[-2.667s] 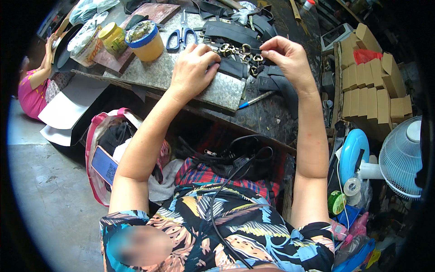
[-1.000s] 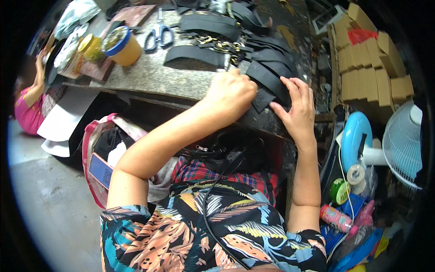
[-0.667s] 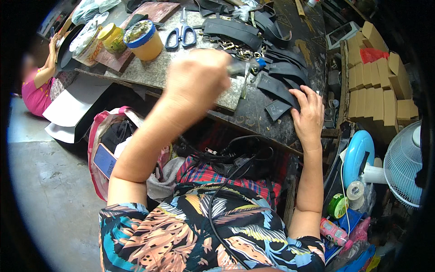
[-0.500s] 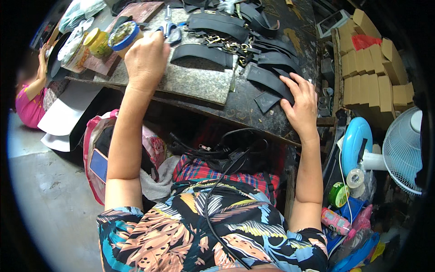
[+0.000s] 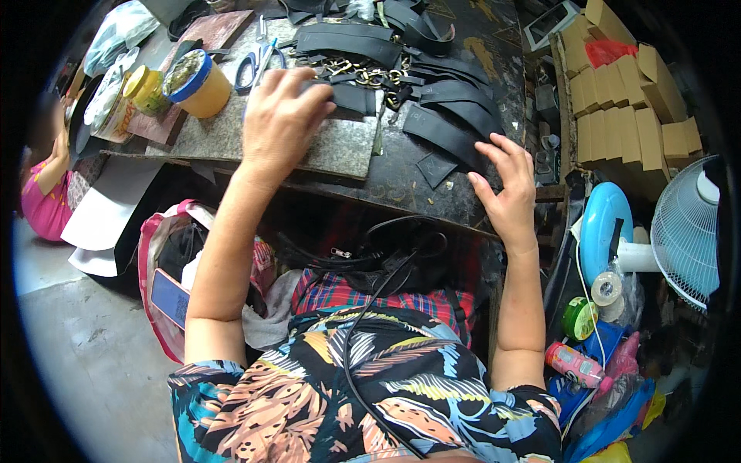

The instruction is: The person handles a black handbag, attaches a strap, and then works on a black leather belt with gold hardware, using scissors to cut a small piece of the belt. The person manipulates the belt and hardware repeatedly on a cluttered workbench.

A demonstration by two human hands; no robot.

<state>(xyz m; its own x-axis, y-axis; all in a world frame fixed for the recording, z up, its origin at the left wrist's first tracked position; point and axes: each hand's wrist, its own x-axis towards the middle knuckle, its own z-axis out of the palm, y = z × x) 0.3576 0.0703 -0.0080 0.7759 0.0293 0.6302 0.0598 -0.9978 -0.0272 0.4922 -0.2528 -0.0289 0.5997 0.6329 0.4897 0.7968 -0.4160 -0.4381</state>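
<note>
My right hand [image 5: 505,181] is open, with its thumb apart and its fingertips touching the near end of a curved black strap piece [image 5: 444,133]. I think this light touch helps stop it from sliding. The strap piece lies on the dark tabletop [image 5: 397,185], to the right of the speckled stone slab [image 5: 340,150], and a small black square piece [image 5: 436,168] lies just beside it, nearer to me. More black strips [image 5: 459,96] lie partly on top of each other behind it, maybe to save room. My left hand [image 5: 287,116] is over the slab with its fingers bent, and I cannot tell if it grips anything. A thin blue stick [image 5: 266,55], maybe a pen, shows just past my fingers, but I cannot tell if I hold it. The blue-handled scissors [image 5: 245,71] lie there too, handles turned my way, likely so they are easy to grab. Metal clips [image 5: 363,75] sit in a heap between black pieces, perhaps to keep them together. The blue-rimmed tub [image 5: 208,96] stands upright to the left, out of my hands' way.
</note>
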